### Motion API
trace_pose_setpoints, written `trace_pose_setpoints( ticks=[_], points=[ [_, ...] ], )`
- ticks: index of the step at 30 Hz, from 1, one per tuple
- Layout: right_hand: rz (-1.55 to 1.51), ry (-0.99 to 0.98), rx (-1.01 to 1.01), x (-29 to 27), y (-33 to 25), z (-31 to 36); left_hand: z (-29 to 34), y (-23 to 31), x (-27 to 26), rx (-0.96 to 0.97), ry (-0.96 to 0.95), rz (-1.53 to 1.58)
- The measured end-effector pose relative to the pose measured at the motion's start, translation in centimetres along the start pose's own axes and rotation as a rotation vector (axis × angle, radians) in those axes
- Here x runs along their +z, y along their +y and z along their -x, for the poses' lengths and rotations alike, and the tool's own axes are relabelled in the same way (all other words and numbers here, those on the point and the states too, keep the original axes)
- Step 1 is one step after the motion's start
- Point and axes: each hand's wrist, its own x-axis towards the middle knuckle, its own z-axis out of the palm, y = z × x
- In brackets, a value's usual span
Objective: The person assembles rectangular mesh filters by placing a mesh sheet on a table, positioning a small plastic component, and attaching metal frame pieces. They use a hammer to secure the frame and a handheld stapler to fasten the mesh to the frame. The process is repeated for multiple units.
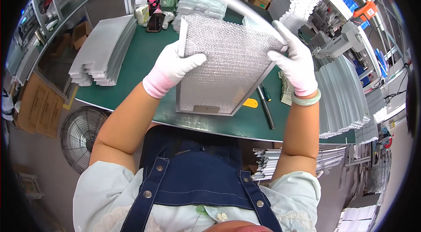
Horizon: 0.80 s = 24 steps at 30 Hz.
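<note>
A rectangular metal mesh filter panel (226, 67) with a thin metal frame stands tilted above the green table. My left hand (177, 65), in a white glove with a pink cuff, grips its left edge, thumb over the mesh. At the upper right corner my gloved right hand (296, 59) is closed on the panel, thumb on the front and index finger stretched up beside a long pale metal strip (239, 5). That strip slants up and left from this corner, away from the panel's top edge, and is blurred. Whether it joins the frame is hidden by my fingers.
Mesh sheets (103, 46) are stacked at left, more (201, 4) behind the panel. Long metal strips (342, 96) lie piled at right. A dark rod (266, 107), a yellow piece (250, 103) and a phone (155, 22) rest on the table (144, 96). A fan (83, 135) stands below left.
</note>
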Motion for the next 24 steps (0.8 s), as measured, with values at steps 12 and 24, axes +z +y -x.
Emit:
trace_pose_setpoints(
  ticks=[12, 24],
  points=[
    [-0.015, -0.155, -0.004, 1.0, -1.4, -4.4, 0.0, 0.4, -0.3, 0.014, -0.077, -0.007],
    [0.302, -0.032, 0.003, 1.1, -8.3, -0.1, 3.2, 3.0, 2.3, 0.012, -0.011, -0.024]
  ],
)
